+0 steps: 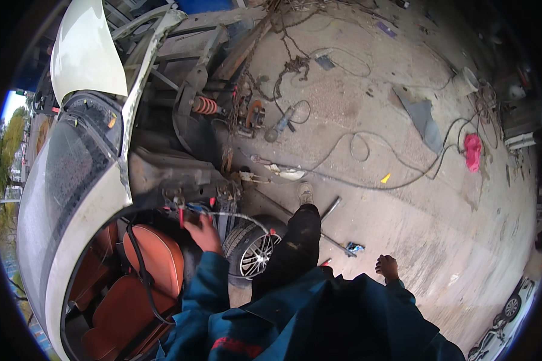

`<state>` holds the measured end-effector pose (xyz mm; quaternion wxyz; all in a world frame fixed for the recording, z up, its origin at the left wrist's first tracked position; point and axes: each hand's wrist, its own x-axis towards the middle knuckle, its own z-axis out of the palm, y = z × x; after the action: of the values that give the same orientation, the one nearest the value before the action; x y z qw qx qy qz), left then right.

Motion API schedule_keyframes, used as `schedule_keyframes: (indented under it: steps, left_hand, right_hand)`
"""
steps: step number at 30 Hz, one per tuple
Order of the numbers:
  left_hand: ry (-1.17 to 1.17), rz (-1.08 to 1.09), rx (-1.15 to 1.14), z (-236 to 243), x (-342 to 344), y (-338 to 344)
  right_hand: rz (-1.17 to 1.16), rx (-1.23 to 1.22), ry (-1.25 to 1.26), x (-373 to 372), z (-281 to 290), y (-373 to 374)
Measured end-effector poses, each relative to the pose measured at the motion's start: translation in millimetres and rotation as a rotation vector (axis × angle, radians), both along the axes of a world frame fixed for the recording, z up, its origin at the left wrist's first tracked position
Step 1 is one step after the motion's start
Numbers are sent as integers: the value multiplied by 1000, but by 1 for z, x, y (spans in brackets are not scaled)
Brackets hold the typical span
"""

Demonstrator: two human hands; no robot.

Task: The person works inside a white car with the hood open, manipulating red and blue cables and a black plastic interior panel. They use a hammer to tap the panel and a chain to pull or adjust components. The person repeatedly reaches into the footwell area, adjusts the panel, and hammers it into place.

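Note:
My left hand (204, 234) reaches to the stripped front corner of a white car, fingers apart. Its fingertips are beside a red handle (182, 216) and a small blue object (196, 207) on the metal at the door opening; whether they touch is hard to make out. From there a grey hose (238, 215) runs right, over a wheel with a silver rim (258, 256) lying by my leg. My right hand (387, 266) hangs out to the right above the concrete, fingers curled in, with nothing visible in it.
An orange-brown seat (156, 253) shows through the door opening. On the floor lie metal bars (337, 243), an angle grinder (277, 129), chains (295, 63), a long cable (367, 185), a grey sheet (421, 117) and a pink cloth (472, 152). A red coil spring (205, 105) is exposed ahead.

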<state>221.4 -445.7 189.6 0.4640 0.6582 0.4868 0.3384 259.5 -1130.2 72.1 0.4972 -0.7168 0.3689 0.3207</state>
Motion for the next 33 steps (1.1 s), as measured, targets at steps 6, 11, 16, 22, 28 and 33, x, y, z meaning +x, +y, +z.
schedule_keyframes:
  steps: [6, 11, 16, 22, 28, 33]
  left_hand:
    - [668, -638, 39, -33, 37, -64]
    - [434, -778, 224, 56, 181, -51]
    - [205, -762, 580, 178, 328, 14]
    - [198, -574, 959, 276, 429, 103]
    - [482, -395, 1060, 306, 502, 163]
    - [516, -353, 1068, 282, 571, 167]
  right_hand:
    - [126, -92, 45, 154, 54, 46]
    - [297, -79, -165, 287, 95, 117]
    - [383, -36, -289, 391, 139, 179]
    - [372, -59, -249, 470, 142, 196]
    - [398, -49, -110, 570, 109, 200]
    - [424, 29, -45, 724, 55, 228]
